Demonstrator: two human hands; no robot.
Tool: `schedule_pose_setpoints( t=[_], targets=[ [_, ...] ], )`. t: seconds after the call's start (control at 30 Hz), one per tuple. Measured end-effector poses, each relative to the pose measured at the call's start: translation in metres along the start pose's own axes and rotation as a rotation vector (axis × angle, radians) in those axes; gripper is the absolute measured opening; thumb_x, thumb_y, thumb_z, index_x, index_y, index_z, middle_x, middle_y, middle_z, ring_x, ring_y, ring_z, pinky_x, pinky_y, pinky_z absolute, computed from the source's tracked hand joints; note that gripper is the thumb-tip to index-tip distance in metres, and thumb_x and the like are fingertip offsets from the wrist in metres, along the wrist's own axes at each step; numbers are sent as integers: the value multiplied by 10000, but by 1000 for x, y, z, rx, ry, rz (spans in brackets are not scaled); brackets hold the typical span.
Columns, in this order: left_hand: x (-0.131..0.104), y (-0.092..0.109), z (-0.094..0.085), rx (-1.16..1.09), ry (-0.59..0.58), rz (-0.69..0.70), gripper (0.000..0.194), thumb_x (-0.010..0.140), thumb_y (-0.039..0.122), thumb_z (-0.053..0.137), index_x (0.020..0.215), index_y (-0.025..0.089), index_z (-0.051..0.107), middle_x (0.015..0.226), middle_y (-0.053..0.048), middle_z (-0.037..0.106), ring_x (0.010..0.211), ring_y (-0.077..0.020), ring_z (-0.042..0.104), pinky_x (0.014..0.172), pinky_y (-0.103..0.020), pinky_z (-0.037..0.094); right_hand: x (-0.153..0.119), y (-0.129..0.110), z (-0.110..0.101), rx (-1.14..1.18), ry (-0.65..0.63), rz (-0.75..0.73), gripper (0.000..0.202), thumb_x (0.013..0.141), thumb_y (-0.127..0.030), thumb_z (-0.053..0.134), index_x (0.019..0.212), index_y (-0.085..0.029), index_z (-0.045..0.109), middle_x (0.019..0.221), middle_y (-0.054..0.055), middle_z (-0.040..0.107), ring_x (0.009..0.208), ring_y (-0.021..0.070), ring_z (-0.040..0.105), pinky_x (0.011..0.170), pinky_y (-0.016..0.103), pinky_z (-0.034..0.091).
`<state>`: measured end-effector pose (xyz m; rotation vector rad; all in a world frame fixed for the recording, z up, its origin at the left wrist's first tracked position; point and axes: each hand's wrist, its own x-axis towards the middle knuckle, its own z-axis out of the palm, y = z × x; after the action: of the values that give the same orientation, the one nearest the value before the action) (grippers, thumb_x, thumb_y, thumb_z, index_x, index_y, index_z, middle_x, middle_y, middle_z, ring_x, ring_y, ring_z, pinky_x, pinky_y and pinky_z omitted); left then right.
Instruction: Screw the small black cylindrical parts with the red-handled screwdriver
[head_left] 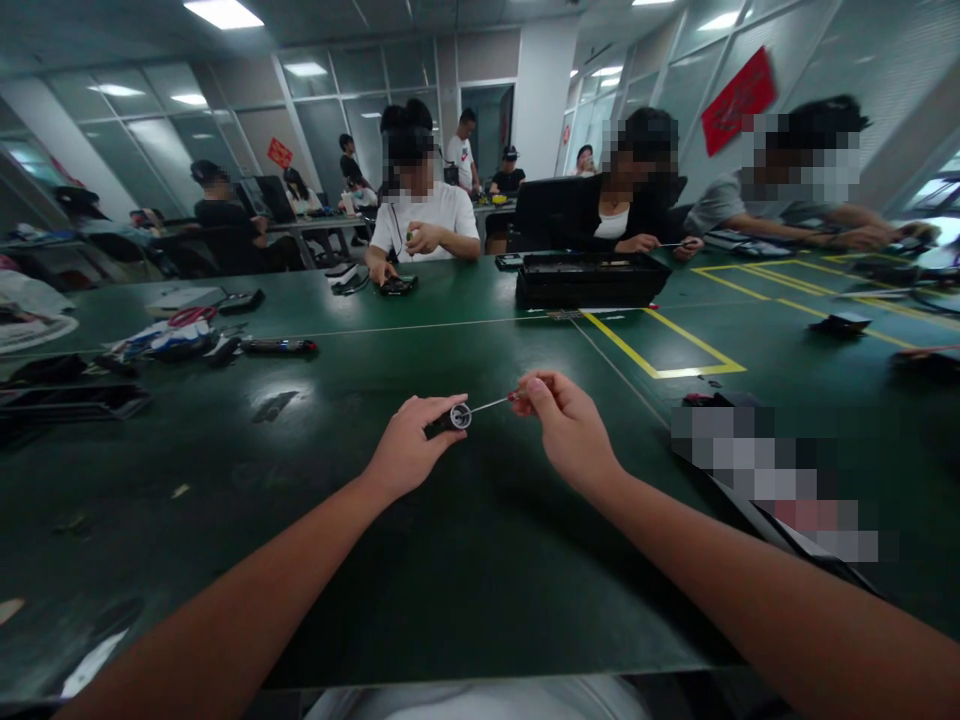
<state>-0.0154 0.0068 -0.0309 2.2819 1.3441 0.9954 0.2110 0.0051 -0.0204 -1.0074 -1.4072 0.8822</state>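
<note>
My left hand (412,440) is closed around a small black cylinder with a pale ring at its open end (460,416), held above the green table (450,570). That open end is turned toward me and to the right. Between the fingertips of my right hand (566,425) is a thin screwdriver (491,404) with a metal shaft and a bit of red at the grip. Its shaft points left, and the tip meets the mouth of the cylinder; how deep it goes I cannot tell. My right fingers hide most of the grip.
A long black case (592,282) stands across the table, near yellow tape lines (701,372). To the left lie a dark pen-like tool (279,346) and a pile of cloth and cables (176,335). A dark-edged pouch (720,485) is by my right forearm. Several people sit opposite.
</note>
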Motion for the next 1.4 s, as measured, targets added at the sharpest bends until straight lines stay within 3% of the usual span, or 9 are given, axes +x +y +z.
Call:
schedule_pose_setpoints(
  t=[0.23,0.4,0.47,0.6,0.77,0.87,1.07,1.3,1.4],
  targets=[
    [-1,1,0,9,14,-124,482,846,278,743,1316,292,638,1231,-34,698,1096,-251,618,971,-426,464,-5,-15,-3,-273,-27,-118,257,978,-439,529,999,-216,655,840,28,717,746,173,664,672,309,490],
    [-2,4,-2,6,-12,-95,423,852,253,734,1267,297,669,1195,-11,717,1082,-240,625,977,-418,460,-6,-20,-6,-521,20,-193,464,885,-551,642,581,-213,552,491,-44,515,451,106,459,477,270,316],
    [-3,3,-2,-7,-7,-98,426,852,253,733,1271,302,667,1201,-11,715,1083,-235,633,981,-413,466,-7,-19,-6,-541,20,-222,499,892,-558,631,547,-213,526,465,-49,478,431,99,426,460,270,287],
    [-3,-1,-1,-83,8,-105,429,840,237,745,1260,285,673,1255,-9,698,1180,-220,622,1056,-383,450,-8,-17,-5,-563,-24,-259,360,936,-493,600,720,-209,652,558,-28,580,489,122,512,482,268,345],
    [-2,-3,-1,-120,6,-112,421,838,222,743,1251,268,679,1241,-13,706,1179,-216,631,1064,-379,455,-9,-16,-6,-457,-141,-295,173,971,-327,553,1066,-219,649,933,43,737,831,190,688,663,294,488],
    [-2,-1,0,-134,-9,-119,425,830,208,748,1248,255,682,1227,-20,712,1158,-217,642,1065,-388,456,-9,-15,-6,-437,-175,-285,166,979,-335,535,1056,-229,639,927,38,726,834,193,678,702,311,490],
    [-3,2,3,-139,-30,-121,427,820,205,755,1239,251,692,1207,-25,722,1132,-219,654,1047,-386,468,-9,-15,-5,-472,-160,-243,292,1004,-434,483,903,-236,673,661,-16,619,558,144,543,543,287,373],
    [-2,1,1,-139,8,-131,419,826,205,749,1238,252,688,1208,-14,721,1130,-211,655,1046,-365,465,-12,-17,-3,-416,-172,-278,154,997,-287,457,1109,-235,549,894,27,648,783,182,614,698,312,449],
    [-2,2,0,-124,6,-134,419,824,206,751,1236,249,690,1218,-18,719,1151,-216,648,1058,-369,459,-12,-18,-3,-424,-189,-254,159,1013,-337,444,1052,-245,568,837,11,632,727,176,592,656,310,424]
  ],
)
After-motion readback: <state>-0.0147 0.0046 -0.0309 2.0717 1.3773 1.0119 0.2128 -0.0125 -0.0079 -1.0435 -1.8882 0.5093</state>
